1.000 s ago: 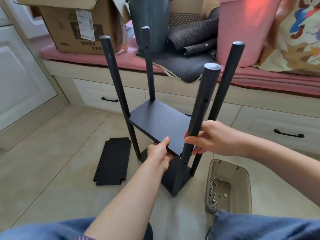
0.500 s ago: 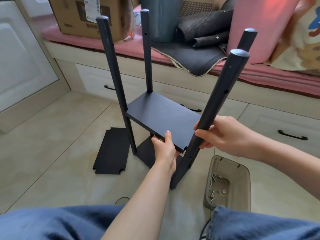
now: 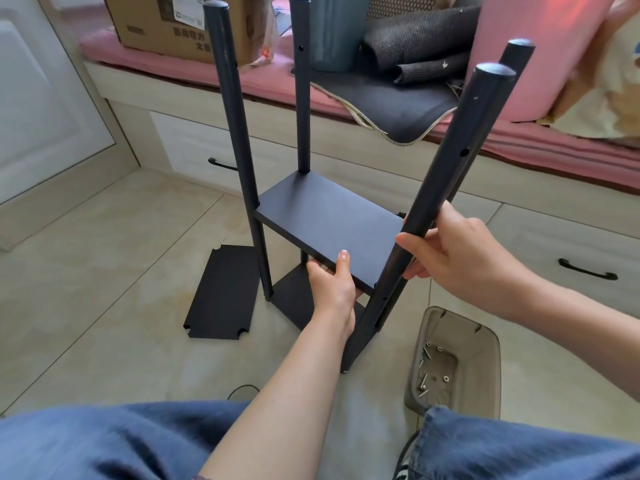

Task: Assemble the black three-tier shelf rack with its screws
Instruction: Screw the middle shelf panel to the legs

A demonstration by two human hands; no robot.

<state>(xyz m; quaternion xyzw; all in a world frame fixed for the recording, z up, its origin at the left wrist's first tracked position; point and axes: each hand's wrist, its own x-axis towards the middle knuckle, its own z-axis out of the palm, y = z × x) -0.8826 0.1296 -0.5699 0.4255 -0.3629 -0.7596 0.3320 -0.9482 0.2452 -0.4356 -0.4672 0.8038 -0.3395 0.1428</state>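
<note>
1. Centrally, the rack (image 3: 322, 216) stands on the tiled floor (image 3: 104, 271) with four posts up.
2. The left hand (image 3: 332, 284) grips the middle shelf board (image 3: 329, 223) at its near edge, thumb on top, fingers underneath.
3. The right hand (image 3: 460, 258) is wrapped round the tilted near-right post (image 3: 446, 174), right of centre.
4. A loose shelf panel (image 3: 223, 292) lies flat at lower left of the rack.
5. At lower right, a beige tray (image 3: 485, 358) holds what look like screws (image 3: 424, 381), small and hard to make out.
</note>
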